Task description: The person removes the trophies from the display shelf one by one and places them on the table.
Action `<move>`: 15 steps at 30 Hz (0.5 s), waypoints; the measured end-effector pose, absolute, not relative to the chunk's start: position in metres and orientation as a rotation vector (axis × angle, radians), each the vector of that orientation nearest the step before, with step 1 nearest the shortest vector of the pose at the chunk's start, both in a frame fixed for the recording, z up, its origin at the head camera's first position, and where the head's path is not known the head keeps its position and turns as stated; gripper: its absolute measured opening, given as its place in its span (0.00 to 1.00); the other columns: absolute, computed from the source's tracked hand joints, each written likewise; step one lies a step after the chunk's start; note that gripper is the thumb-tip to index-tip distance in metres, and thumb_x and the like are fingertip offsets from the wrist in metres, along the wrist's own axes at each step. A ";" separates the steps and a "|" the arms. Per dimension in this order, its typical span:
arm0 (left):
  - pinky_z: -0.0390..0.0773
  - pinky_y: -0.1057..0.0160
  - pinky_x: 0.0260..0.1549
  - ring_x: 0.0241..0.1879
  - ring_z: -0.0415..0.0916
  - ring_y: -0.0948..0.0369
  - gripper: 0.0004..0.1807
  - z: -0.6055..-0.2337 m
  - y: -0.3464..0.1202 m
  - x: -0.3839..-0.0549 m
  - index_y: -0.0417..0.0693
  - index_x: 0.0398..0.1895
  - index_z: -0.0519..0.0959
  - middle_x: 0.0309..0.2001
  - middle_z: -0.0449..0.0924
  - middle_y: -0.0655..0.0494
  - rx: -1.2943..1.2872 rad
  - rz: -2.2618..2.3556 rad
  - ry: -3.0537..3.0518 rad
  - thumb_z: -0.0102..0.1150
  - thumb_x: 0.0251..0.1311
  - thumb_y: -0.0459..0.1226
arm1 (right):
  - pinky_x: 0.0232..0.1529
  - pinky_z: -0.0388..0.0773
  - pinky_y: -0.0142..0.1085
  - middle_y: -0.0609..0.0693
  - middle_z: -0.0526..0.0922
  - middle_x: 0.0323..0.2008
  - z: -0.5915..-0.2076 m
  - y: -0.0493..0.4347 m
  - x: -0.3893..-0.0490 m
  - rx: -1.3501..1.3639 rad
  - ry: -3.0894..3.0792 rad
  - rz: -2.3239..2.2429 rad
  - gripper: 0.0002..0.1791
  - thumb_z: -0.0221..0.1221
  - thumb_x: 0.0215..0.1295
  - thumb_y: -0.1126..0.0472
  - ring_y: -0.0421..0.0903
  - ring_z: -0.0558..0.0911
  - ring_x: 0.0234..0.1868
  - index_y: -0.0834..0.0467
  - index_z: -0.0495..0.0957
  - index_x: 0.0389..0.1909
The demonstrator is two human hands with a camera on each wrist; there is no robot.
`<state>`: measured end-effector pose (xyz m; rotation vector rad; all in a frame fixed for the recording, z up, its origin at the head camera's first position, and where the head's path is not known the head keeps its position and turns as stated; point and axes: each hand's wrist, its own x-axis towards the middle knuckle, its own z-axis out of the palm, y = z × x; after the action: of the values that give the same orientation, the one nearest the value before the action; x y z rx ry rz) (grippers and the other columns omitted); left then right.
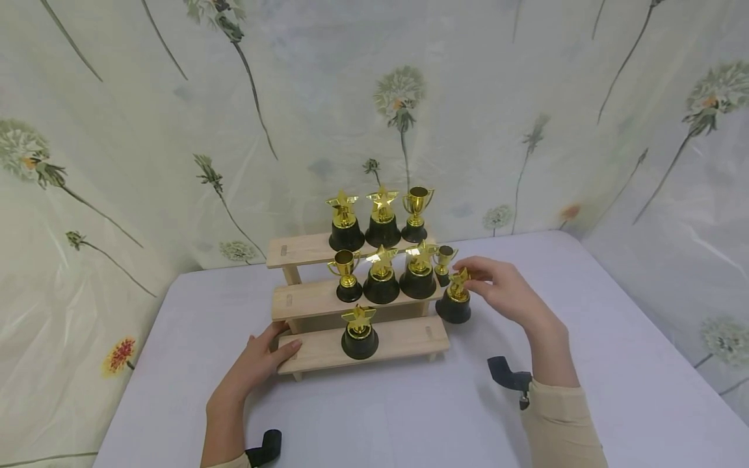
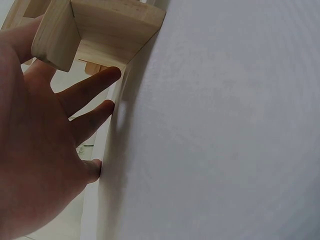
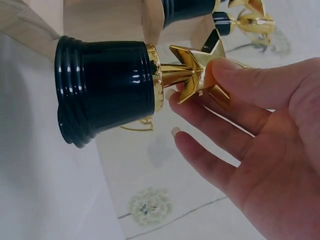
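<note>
My right hand pinches the gold star of a star trophy just right of the stepped wooden stand. In the right wrist view, the thumb and fingers of the right hand hold that star, while the trophy's black base hangs free of them. At the stand's left end, my left hand grips the lowest step, thumb on top. The left wrist view shows the left hand around the board's end, several fingers stretched toward the tabletop.
One star trophy stands on the lowest step. The middle step bears a cup trophy and two star trophies; the top step carries similar ones. A small cup trophy shows behind the held one. Floral sheeting hangs behind.
</note>
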<state>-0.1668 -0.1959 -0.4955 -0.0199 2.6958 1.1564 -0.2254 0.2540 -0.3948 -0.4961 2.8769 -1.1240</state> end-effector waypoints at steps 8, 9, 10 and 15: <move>0.31 0.30 0.73 0.78 0.39 0.36 0.42 -0.495 -0.196 -0.166 0.54 0.76 0.61 0.76 0.60 0.46 -0.034 1.159 2.686 0.52 0.64 0.65 | 0.55 0.80 0.57 0.57 0.83 0.56 -0.401 0.257 -0.231 -0.411 2.905 -1.152 0.19 0.58 0.69 0.69 0.59 0.82 0.55 0.55 0.77 0.59; 0.32 0.30 0.73 0.78 0.38 0.35 0.42 -0.495 -0.196 -0.165 0.54 0.76 0.61 0.76 0.60 0.46 -0.037 1.160 2.684 0.52 0.64 0.65 | 0.55 0.80 0.57 0.57 0.83 0.56 -0.402 0.257 -0.232 -0.408 2.907 -1.155 0.19 0.59 0.68 0.68 0.59 0.82 0.55 0.55 0.77 0.59; 0.32 0.29 0.72 0.78 0.37 0.34 0.42 -0.495 -0.196 -0.165 0.54 0.76 0.61 0.76 0.60 0.46 -0.038 1.158 2.684 0.52 0.64 0.65 | 0.55 0.80 0.56 0.58 0.83 0.56 -0.402 0.257 -0.233 -0.407 2.908 -1.158 0.19 0.59 0.68 0.68 0.59 0.82 0.55 0.55 0.77 0.59; 0.32 0.29 0.72 0.78 0.39 0.35 0.42 -0.493 -0.196 -0.165 0.55 0.75 0.61 0.76 0.60 0.46 -0.029 1.149 2.692 0.51 0.64 0.64 | 0.56 0.79 0.57 0.59 0.82 0.57 -0.406 0.259 -0.237 -0.397 2.917 -1.178 0.20 0.58 0.69 0.69 0.60 0.82 0.56 0.56 0.76 0.61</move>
<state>-0.1654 -0.1957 -0.4932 -0.0294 2.6924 1.1493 -0.2366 0.2588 -0.4063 -0.3967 2.9167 -1.1777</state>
